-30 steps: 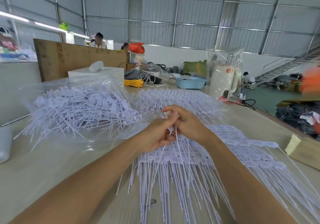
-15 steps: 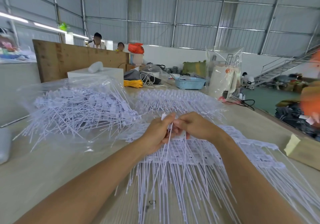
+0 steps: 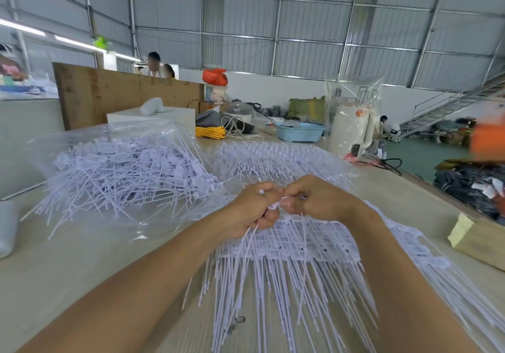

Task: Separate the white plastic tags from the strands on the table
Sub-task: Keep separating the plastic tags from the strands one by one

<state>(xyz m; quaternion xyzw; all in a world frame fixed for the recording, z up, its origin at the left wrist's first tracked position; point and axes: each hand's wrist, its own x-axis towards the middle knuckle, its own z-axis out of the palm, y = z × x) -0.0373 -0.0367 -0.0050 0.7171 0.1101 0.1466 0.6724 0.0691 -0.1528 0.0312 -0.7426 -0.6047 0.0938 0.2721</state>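
on the far left i am seeing a clear bag (image 3: 114, 145) lying open on the table (image 3: 68, 257), its mouth facing my working spot, and i am judging that the loose pile of tags (image 3: 128, 172) in it is the finished lot, kept close so each new bunch needs only a short toss. moving right, my left hand (image 3: 251, 208) is curling its fingers around a small bundle of thin strands (image 3: 246, 243) that is trailing down toward me, gripping them so they are not scattering. right beside it, touching, my right hand (image 3: 317, 199) is pinching a white plastic tag (image 3: 276, 204) between thumb and fingertips, and i am reading this as the twist-off point. both hands are working just above the joined sheet of tags (image 3: 314, 246), which is lying flat with its strands fanning toward me, so the next piece is always within reach. further right more sheet is waiting.
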